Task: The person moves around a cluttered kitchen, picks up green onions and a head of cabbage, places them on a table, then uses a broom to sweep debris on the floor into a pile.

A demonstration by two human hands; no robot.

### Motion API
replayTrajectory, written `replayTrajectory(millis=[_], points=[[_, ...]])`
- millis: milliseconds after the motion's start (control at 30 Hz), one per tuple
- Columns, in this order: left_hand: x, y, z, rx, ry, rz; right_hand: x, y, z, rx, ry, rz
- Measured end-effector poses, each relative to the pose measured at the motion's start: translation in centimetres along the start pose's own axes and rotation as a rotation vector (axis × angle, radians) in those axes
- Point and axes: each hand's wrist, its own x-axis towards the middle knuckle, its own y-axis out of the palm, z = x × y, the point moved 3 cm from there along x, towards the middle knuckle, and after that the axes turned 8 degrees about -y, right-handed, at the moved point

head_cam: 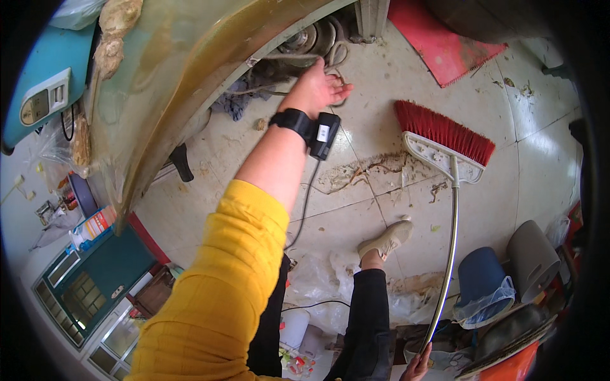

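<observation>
My left hand (320, 85) reaches beneath the edge of a table (200, 81) draped with a cloudy plastic cover. A looped grey cord (339, 53) runs to its thumb and hangs around the fingers, which are partly curled on it. At the lower edge my right hand (418, 364) grips the metal handle (450, 247) of a broom (443, 159). The broom's red bristles and white head lie on the tiled floor (481, 205), pointing away from me. Beside the head is a streak of swept dirt and scraps (357, 174).
Under the table are round metal parts (305, 38) and a dark rag (238, 100). A red mat (443, 43) lies ahead. To the right stand a blue bin (481, 276) and a grey bin (533, 257). Clear plastic sheeting (319, 281) lies around my feet.
</observation>
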Motion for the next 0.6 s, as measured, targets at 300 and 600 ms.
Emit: replayTrajectory(millis=[300,600], points=[[2.9,-4.9,-7.6,-0.142,0.808,-0.261,-1.9,0.7,-0.1,0.102,-0.035,-0.001],[3.0,-14.7,-10.7,0.594,1.074,-0.550,-4.3,0.9,-0.2,0.084,0.016,0.002]])
